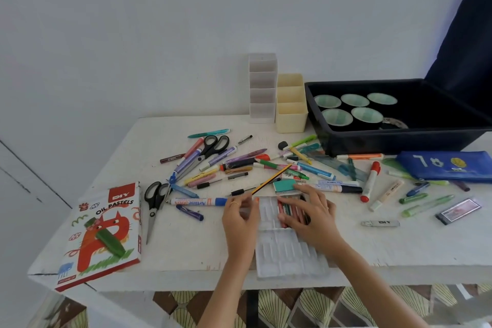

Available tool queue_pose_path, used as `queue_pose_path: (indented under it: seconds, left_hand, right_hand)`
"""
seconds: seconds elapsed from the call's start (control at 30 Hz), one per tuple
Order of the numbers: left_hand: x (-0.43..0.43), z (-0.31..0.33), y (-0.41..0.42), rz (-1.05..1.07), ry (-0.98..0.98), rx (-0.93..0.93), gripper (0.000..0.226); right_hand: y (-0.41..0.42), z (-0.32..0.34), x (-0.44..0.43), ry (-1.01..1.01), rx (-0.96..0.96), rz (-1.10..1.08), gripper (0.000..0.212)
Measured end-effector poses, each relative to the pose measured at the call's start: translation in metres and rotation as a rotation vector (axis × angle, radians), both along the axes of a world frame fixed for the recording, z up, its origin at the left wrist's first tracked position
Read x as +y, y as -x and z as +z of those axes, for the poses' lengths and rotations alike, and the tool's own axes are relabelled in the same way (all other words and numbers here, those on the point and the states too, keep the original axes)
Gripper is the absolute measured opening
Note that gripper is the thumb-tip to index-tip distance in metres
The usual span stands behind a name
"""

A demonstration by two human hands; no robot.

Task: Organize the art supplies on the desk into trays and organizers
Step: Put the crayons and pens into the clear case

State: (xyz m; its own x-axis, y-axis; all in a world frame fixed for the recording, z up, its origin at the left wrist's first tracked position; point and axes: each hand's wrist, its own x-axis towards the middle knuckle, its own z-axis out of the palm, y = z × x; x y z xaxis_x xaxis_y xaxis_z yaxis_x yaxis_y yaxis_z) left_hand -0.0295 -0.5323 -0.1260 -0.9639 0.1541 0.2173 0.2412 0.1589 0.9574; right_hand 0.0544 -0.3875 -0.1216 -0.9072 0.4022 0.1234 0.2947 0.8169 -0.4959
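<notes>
On white desk (186, 242), clear ridged tray (287, 253), few pastels (286, 209) inside

"DIY OIL PASTELS" on box (90, 250)

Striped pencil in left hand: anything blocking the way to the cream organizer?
Nothing upright. Left hand holds the pencil; only loose pens and markers lie flat on the desk between it and the cream organizer.

Pastel tray (287, 253) sits at the desk's (186, 245) front edge. Left of it: scissors (153, 204), then oil pastels box (103, 234). Behind it: loose pens (239, 165), further back two organizers (290, 114); behind-right, a bin (399, 140).
</notes>
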Motion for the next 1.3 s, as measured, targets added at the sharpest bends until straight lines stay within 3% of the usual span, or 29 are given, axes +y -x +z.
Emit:
queue_pose_path:
  seconds: [0.13,0.23,0.4,0.73,0.87,0.97,1.03,1.13,1.23,1.3]
  left_hand:
    - [-0.005,0.018,0.013,0.049,-0.050,0.098,0.012]
    - [-0.002,0.029,0.054,0.020,0.226,0.195,0.016]
    - [0.015,0.033,0.111,-0.201,0.636,0.418,0.023]
    - [0.026,0.027,0.135,-0.362,1.124,0.664,0.023]
    - [0.023,0.028,0.131,-0.303,1.079,0.668,0.020]
    - [0.022,0.042,0.109,-0.193,0.722,0.661,0.018]
    - [0.021,0.057,0.085,-0.159,0.452,0.440,0.019]
    - [0.018,0.064,0.052,-0.257,0.202,0.013,0.028]
    - [0.013,0.060,0.032,-0.370,0.154,-0.267,0.036]
    - [0.011,0.056,0.022,-0.381,0.228,-0.284,0.036]
  right_hand:
    - [-0.001,-0.002,-0.001,0.072,0.087,-0.025,0.044]
    - [-0.001,-0.002,-0.001,0.138,0.124,-0.049,0.040]
    - [-0.002,-0.006,0.001,0.123,0.142,-0.048,0.038]
    - [0.000,-0.007,0.002,0.090,0.148,-0.071,0.042]
    - [0.001,-0.005,0.001,0.110,0.145,-0.082,0.043]
    - [0.001,-0.005,0.001,0.114,0.146,-0.087,0.045]
    - [0.001,-0.005,0.000,0.113,0.148,-0.091,0.046]
    - [0.002,-0.006,0.000,0.092,0.150,-0.100,0.047]
    - [0.002,-0.007,0.000,0.082,0.140,-0.106,0.047]
    - [0.001,-0.008,0.000,0.074,0.142,-0.106,0.046]
